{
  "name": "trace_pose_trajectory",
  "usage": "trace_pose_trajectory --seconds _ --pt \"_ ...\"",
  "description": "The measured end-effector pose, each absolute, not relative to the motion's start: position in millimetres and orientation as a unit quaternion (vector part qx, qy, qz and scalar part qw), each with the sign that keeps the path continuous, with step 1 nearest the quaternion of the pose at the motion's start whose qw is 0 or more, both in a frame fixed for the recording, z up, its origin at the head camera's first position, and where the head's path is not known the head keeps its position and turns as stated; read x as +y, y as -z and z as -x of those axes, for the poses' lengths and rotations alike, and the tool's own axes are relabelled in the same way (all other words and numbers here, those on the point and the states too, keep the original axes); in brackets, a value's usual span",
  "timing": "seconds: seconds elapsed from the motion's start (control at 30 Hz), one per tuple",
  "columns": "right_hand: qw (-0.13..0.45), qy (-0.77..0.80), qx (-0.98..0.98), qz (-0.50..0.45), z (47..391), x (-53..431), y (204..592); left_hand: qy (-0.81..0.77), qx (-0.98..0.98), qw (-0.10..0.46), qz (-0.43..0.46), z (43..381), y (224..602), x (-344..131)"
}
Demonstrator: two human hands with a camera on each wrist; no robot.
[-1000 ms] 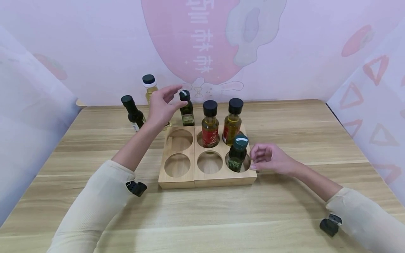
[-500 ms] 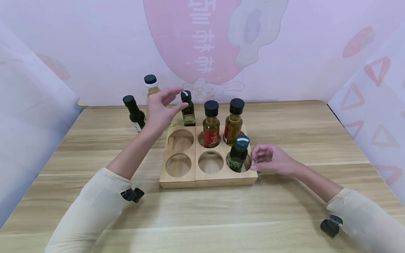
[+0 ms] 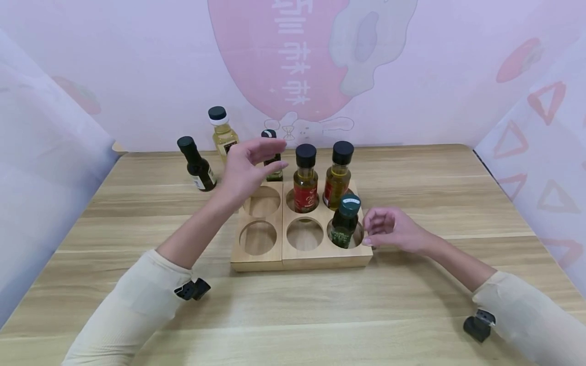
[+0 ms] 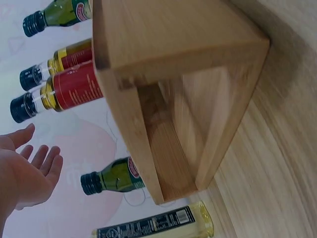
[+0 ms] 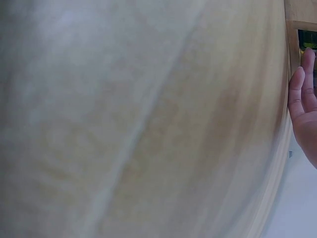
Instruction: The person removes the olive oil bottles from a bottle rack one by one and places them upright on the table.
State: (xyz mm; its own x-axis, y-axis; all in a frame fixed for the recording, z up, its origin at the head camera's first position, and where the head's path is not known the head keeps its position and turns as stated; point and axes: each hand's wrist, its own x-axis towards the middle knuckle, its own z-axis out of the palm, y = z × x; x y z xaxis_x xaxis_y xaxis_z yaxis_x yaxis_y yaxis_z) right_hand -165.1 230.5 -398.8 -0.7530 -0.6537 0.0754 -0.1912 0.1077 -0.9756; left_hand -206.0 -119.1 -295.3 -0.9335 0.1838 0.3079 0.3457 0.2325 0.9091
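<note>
A wooden bottle rack [image 3: 302, 263] with round holes lies mid-table. My left hand [image 3: 244, 170] hovers over its back left hole, thumb and fingers spread apart, holding nothing. Behind that hand a small green bottle [image 3: 275, 176] stands at the rack's back edge, partly covered by the fingers. At the rack's right side my right hand [image 3: 396, 230] rests with loosely bent fingers, nothing gripped. Nearest to it, a green-capped dark bottle [image 3: 343, 229] leans slightly in the front right hole. A red-labelled oil bottle [image 3: 305, 190] and a yellow oil bottle [image 3: 337, 183] occupy back holes.
Left of the rack stand a dark bottle [image 3: 198, 170] and, farther back, a pale yellow bottle [image 3: 224, 137] with a white-ringed cap. In the left wrist view the rack's open side [image 4: 173, 139] shows a hollow inside. A printed pink curtain [image 3: 160, 76] closes off the table's back.
My left hand has moved right and slightly toward me, from beside the small green bottle's cap to in front of that bottle. The pale yellow bottle is less covered. My right hand stays put.
</note>
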Motion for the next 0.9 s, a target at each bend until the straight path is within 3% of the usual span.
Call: trace_pose_trajectory --seconds 0.4,0.9 --pt "0.190 0.604 0.714 0.299 167.1 229.1 399.3 0.593 -0.772 0.032 0.227 199.2 296.9 -106.8" --pt "0.187 0.609 0.708 0.305 168.0 229.1 400.4 0.611 -0.765 0.008 0.206 198.8 296.5 -97.1"
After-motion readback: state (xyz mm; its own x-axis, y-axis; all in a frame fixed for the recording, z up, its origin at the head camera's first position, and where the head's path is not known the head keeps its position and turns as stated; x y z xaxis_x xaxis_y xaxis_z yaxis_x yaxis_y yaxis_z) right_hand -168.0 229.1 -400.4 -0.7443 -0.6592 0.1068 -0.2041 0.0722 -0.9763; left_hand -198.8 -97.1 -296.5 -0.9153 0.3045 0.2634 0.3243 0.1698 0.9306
